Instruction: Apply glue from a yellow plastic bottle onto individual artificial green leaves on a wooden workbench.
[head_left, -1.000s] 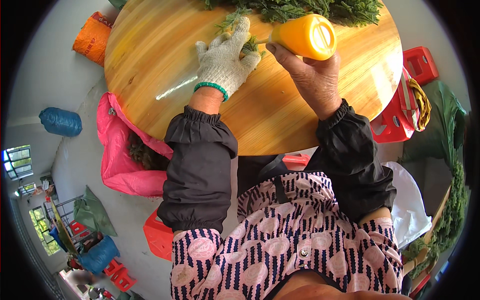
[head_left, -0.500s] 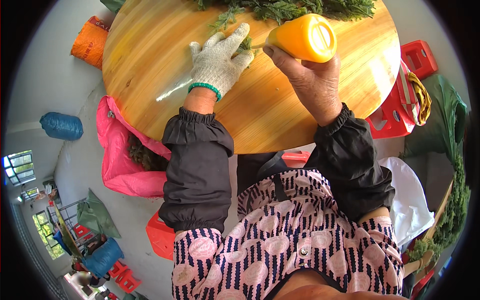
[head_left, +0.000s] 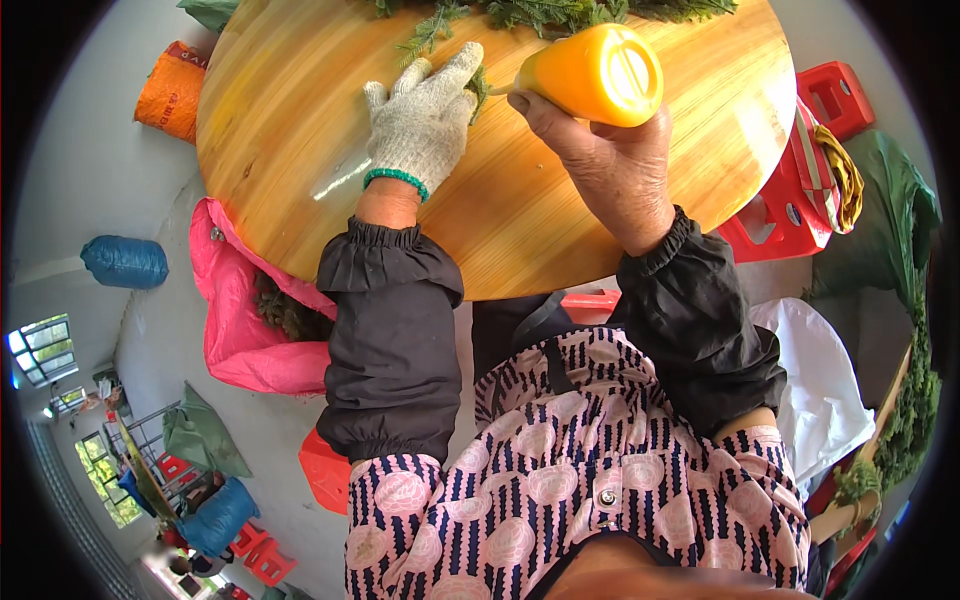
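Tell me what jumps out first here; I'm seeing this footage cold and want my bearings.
The bright orange cone-shaped tool in the bare right hand catches the eye first, its narrow tip aimed at a green sprig near the far edge of the round wooden table. Beside it, the left hand in a grey knit glove presses on that sprig. Lower left, a pink bag sits open on the floor.
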